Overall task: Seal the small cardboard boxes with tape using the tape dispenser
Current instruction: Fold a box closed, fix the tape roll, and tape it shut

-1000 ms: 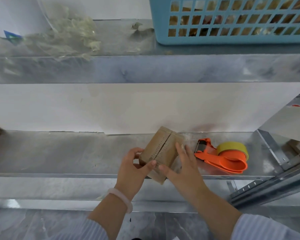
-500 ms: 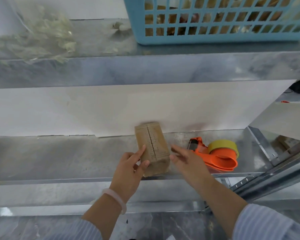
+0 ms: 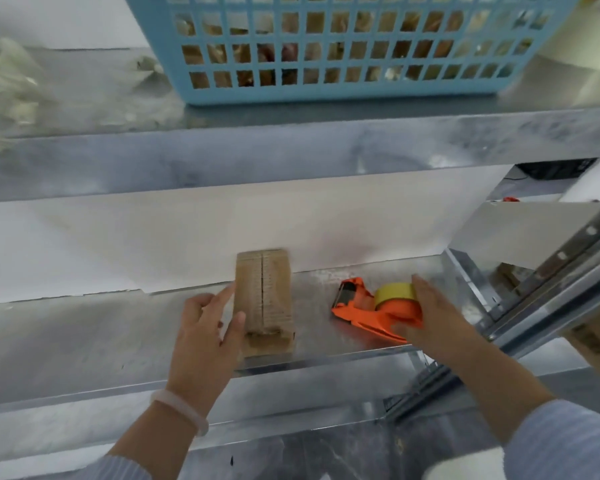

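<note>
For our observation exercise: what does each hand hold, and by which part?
The left hand steadies the cardboard box by its left side. The right hand lies on the orange tape dispenser at its roll end; its grip cannot be told.

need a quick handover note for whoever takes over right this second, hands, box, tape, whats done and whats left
Left hand: fingers and thumb rest against the box's left side, steadying it.
Right hand: on the dispenser, over its tape roll; grip not clearly closed.
Box lies on the shelf, seam up; dispenser on the shelf to its right, apart.
Done: box placed; no tape shows on the seam.
Left: lift dispenser, tape the seam.
</note>
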Demonstrator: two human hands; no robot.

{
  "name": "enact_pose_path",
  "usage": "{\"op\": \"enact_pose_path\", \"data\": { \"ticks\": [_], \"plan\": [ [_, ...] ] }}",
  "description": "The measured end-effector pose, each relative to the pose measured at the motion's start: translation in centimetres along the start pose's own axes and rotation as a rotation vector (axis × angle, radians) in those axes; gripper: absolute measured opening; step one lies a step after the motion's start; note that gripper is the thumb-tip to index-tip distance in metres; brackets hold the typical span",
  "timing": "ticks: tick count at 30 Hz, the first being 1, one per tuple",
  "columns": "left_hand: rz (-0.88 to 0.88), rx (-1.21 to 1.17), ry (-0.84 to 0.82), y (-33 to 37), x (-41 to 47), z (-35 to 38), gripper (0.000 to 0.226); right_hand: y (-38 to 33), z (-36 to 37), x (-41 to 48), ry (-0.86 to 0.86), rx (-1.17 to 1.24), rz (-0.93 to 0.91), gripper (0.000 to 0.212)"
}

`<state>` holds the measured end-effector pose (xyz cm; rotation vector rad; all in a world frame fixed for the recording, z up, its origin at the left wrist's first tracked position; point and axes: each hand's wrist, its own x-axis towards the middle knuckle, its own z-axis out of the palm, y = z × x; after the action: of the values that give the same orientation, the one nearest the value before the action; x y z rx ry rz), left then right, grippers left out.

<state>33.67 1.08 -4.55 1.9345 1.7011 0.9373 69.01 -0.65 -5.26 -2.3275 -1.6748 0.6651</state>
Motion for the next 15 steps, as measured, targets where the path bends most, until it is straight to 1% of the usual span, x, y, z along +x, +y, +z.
{"op": "enact_pose_path", "data": {
  "ticks": [2,4,6,8,9,10,11,13,14,15],
  "plan": [
    [0.104,-0.003,0.108,1.4,0.4,-0.3,0.046,0.5,0.0,-0.5,0.036,-0.010,-0.032,0.094],
    [0.257,-0.020,0.156,3.3,0.6,-0.2,0.041,0.7,-0.4,-1.5,0.058,0.004,-0.037,0.084],
    [0.382,-0.078,0.096,5.3,0.4,0.3,0.041,0.6,-0.6,-2.6,0.094,-0.016,-0.035,0.076],
    [0.405,-0.178,-0.053,7.2,-0.1,1.6,0.039,0.3,-0.5,-3.6,0.130,-0.040,-0.036,0.069],
    [0.367,-0.232,-0.150,7.8,-0.5,2.7,0.038,0.2,-0.2,-3.9,0.155,-0.018,-0.035,0.067],
    [0.287,-0.280,-0.262,8.4,-0.9,3.9,0.036,0.2,0.2,-4.2,0.189,0.019,-0.035,0.065],
    [0.164,-0.333,-0.389,9.1,-1.3,5.1,0.037,0.1,0.8,-4.5,0.229,0.057,-0.044,0.063],
    [-0.194,-0.508,-0.611,10.2,-1.7,7.3,0.037,0.1,2.4,-5.1,0.334,0.077,-0.106,0.060],
    [-0.359,-0.606,-0.666,10.7,-1.7,8.1,0.033,0.0,3.2,-5.5,0.389,0.081,-0.138,0.060],
    [-0.477,-0.681,-0.696,11.2,-1.6,8.6,0.026,-0.1,3.9,-5.9,0.422,0.096,-0.156,0.059]
  ]
}}
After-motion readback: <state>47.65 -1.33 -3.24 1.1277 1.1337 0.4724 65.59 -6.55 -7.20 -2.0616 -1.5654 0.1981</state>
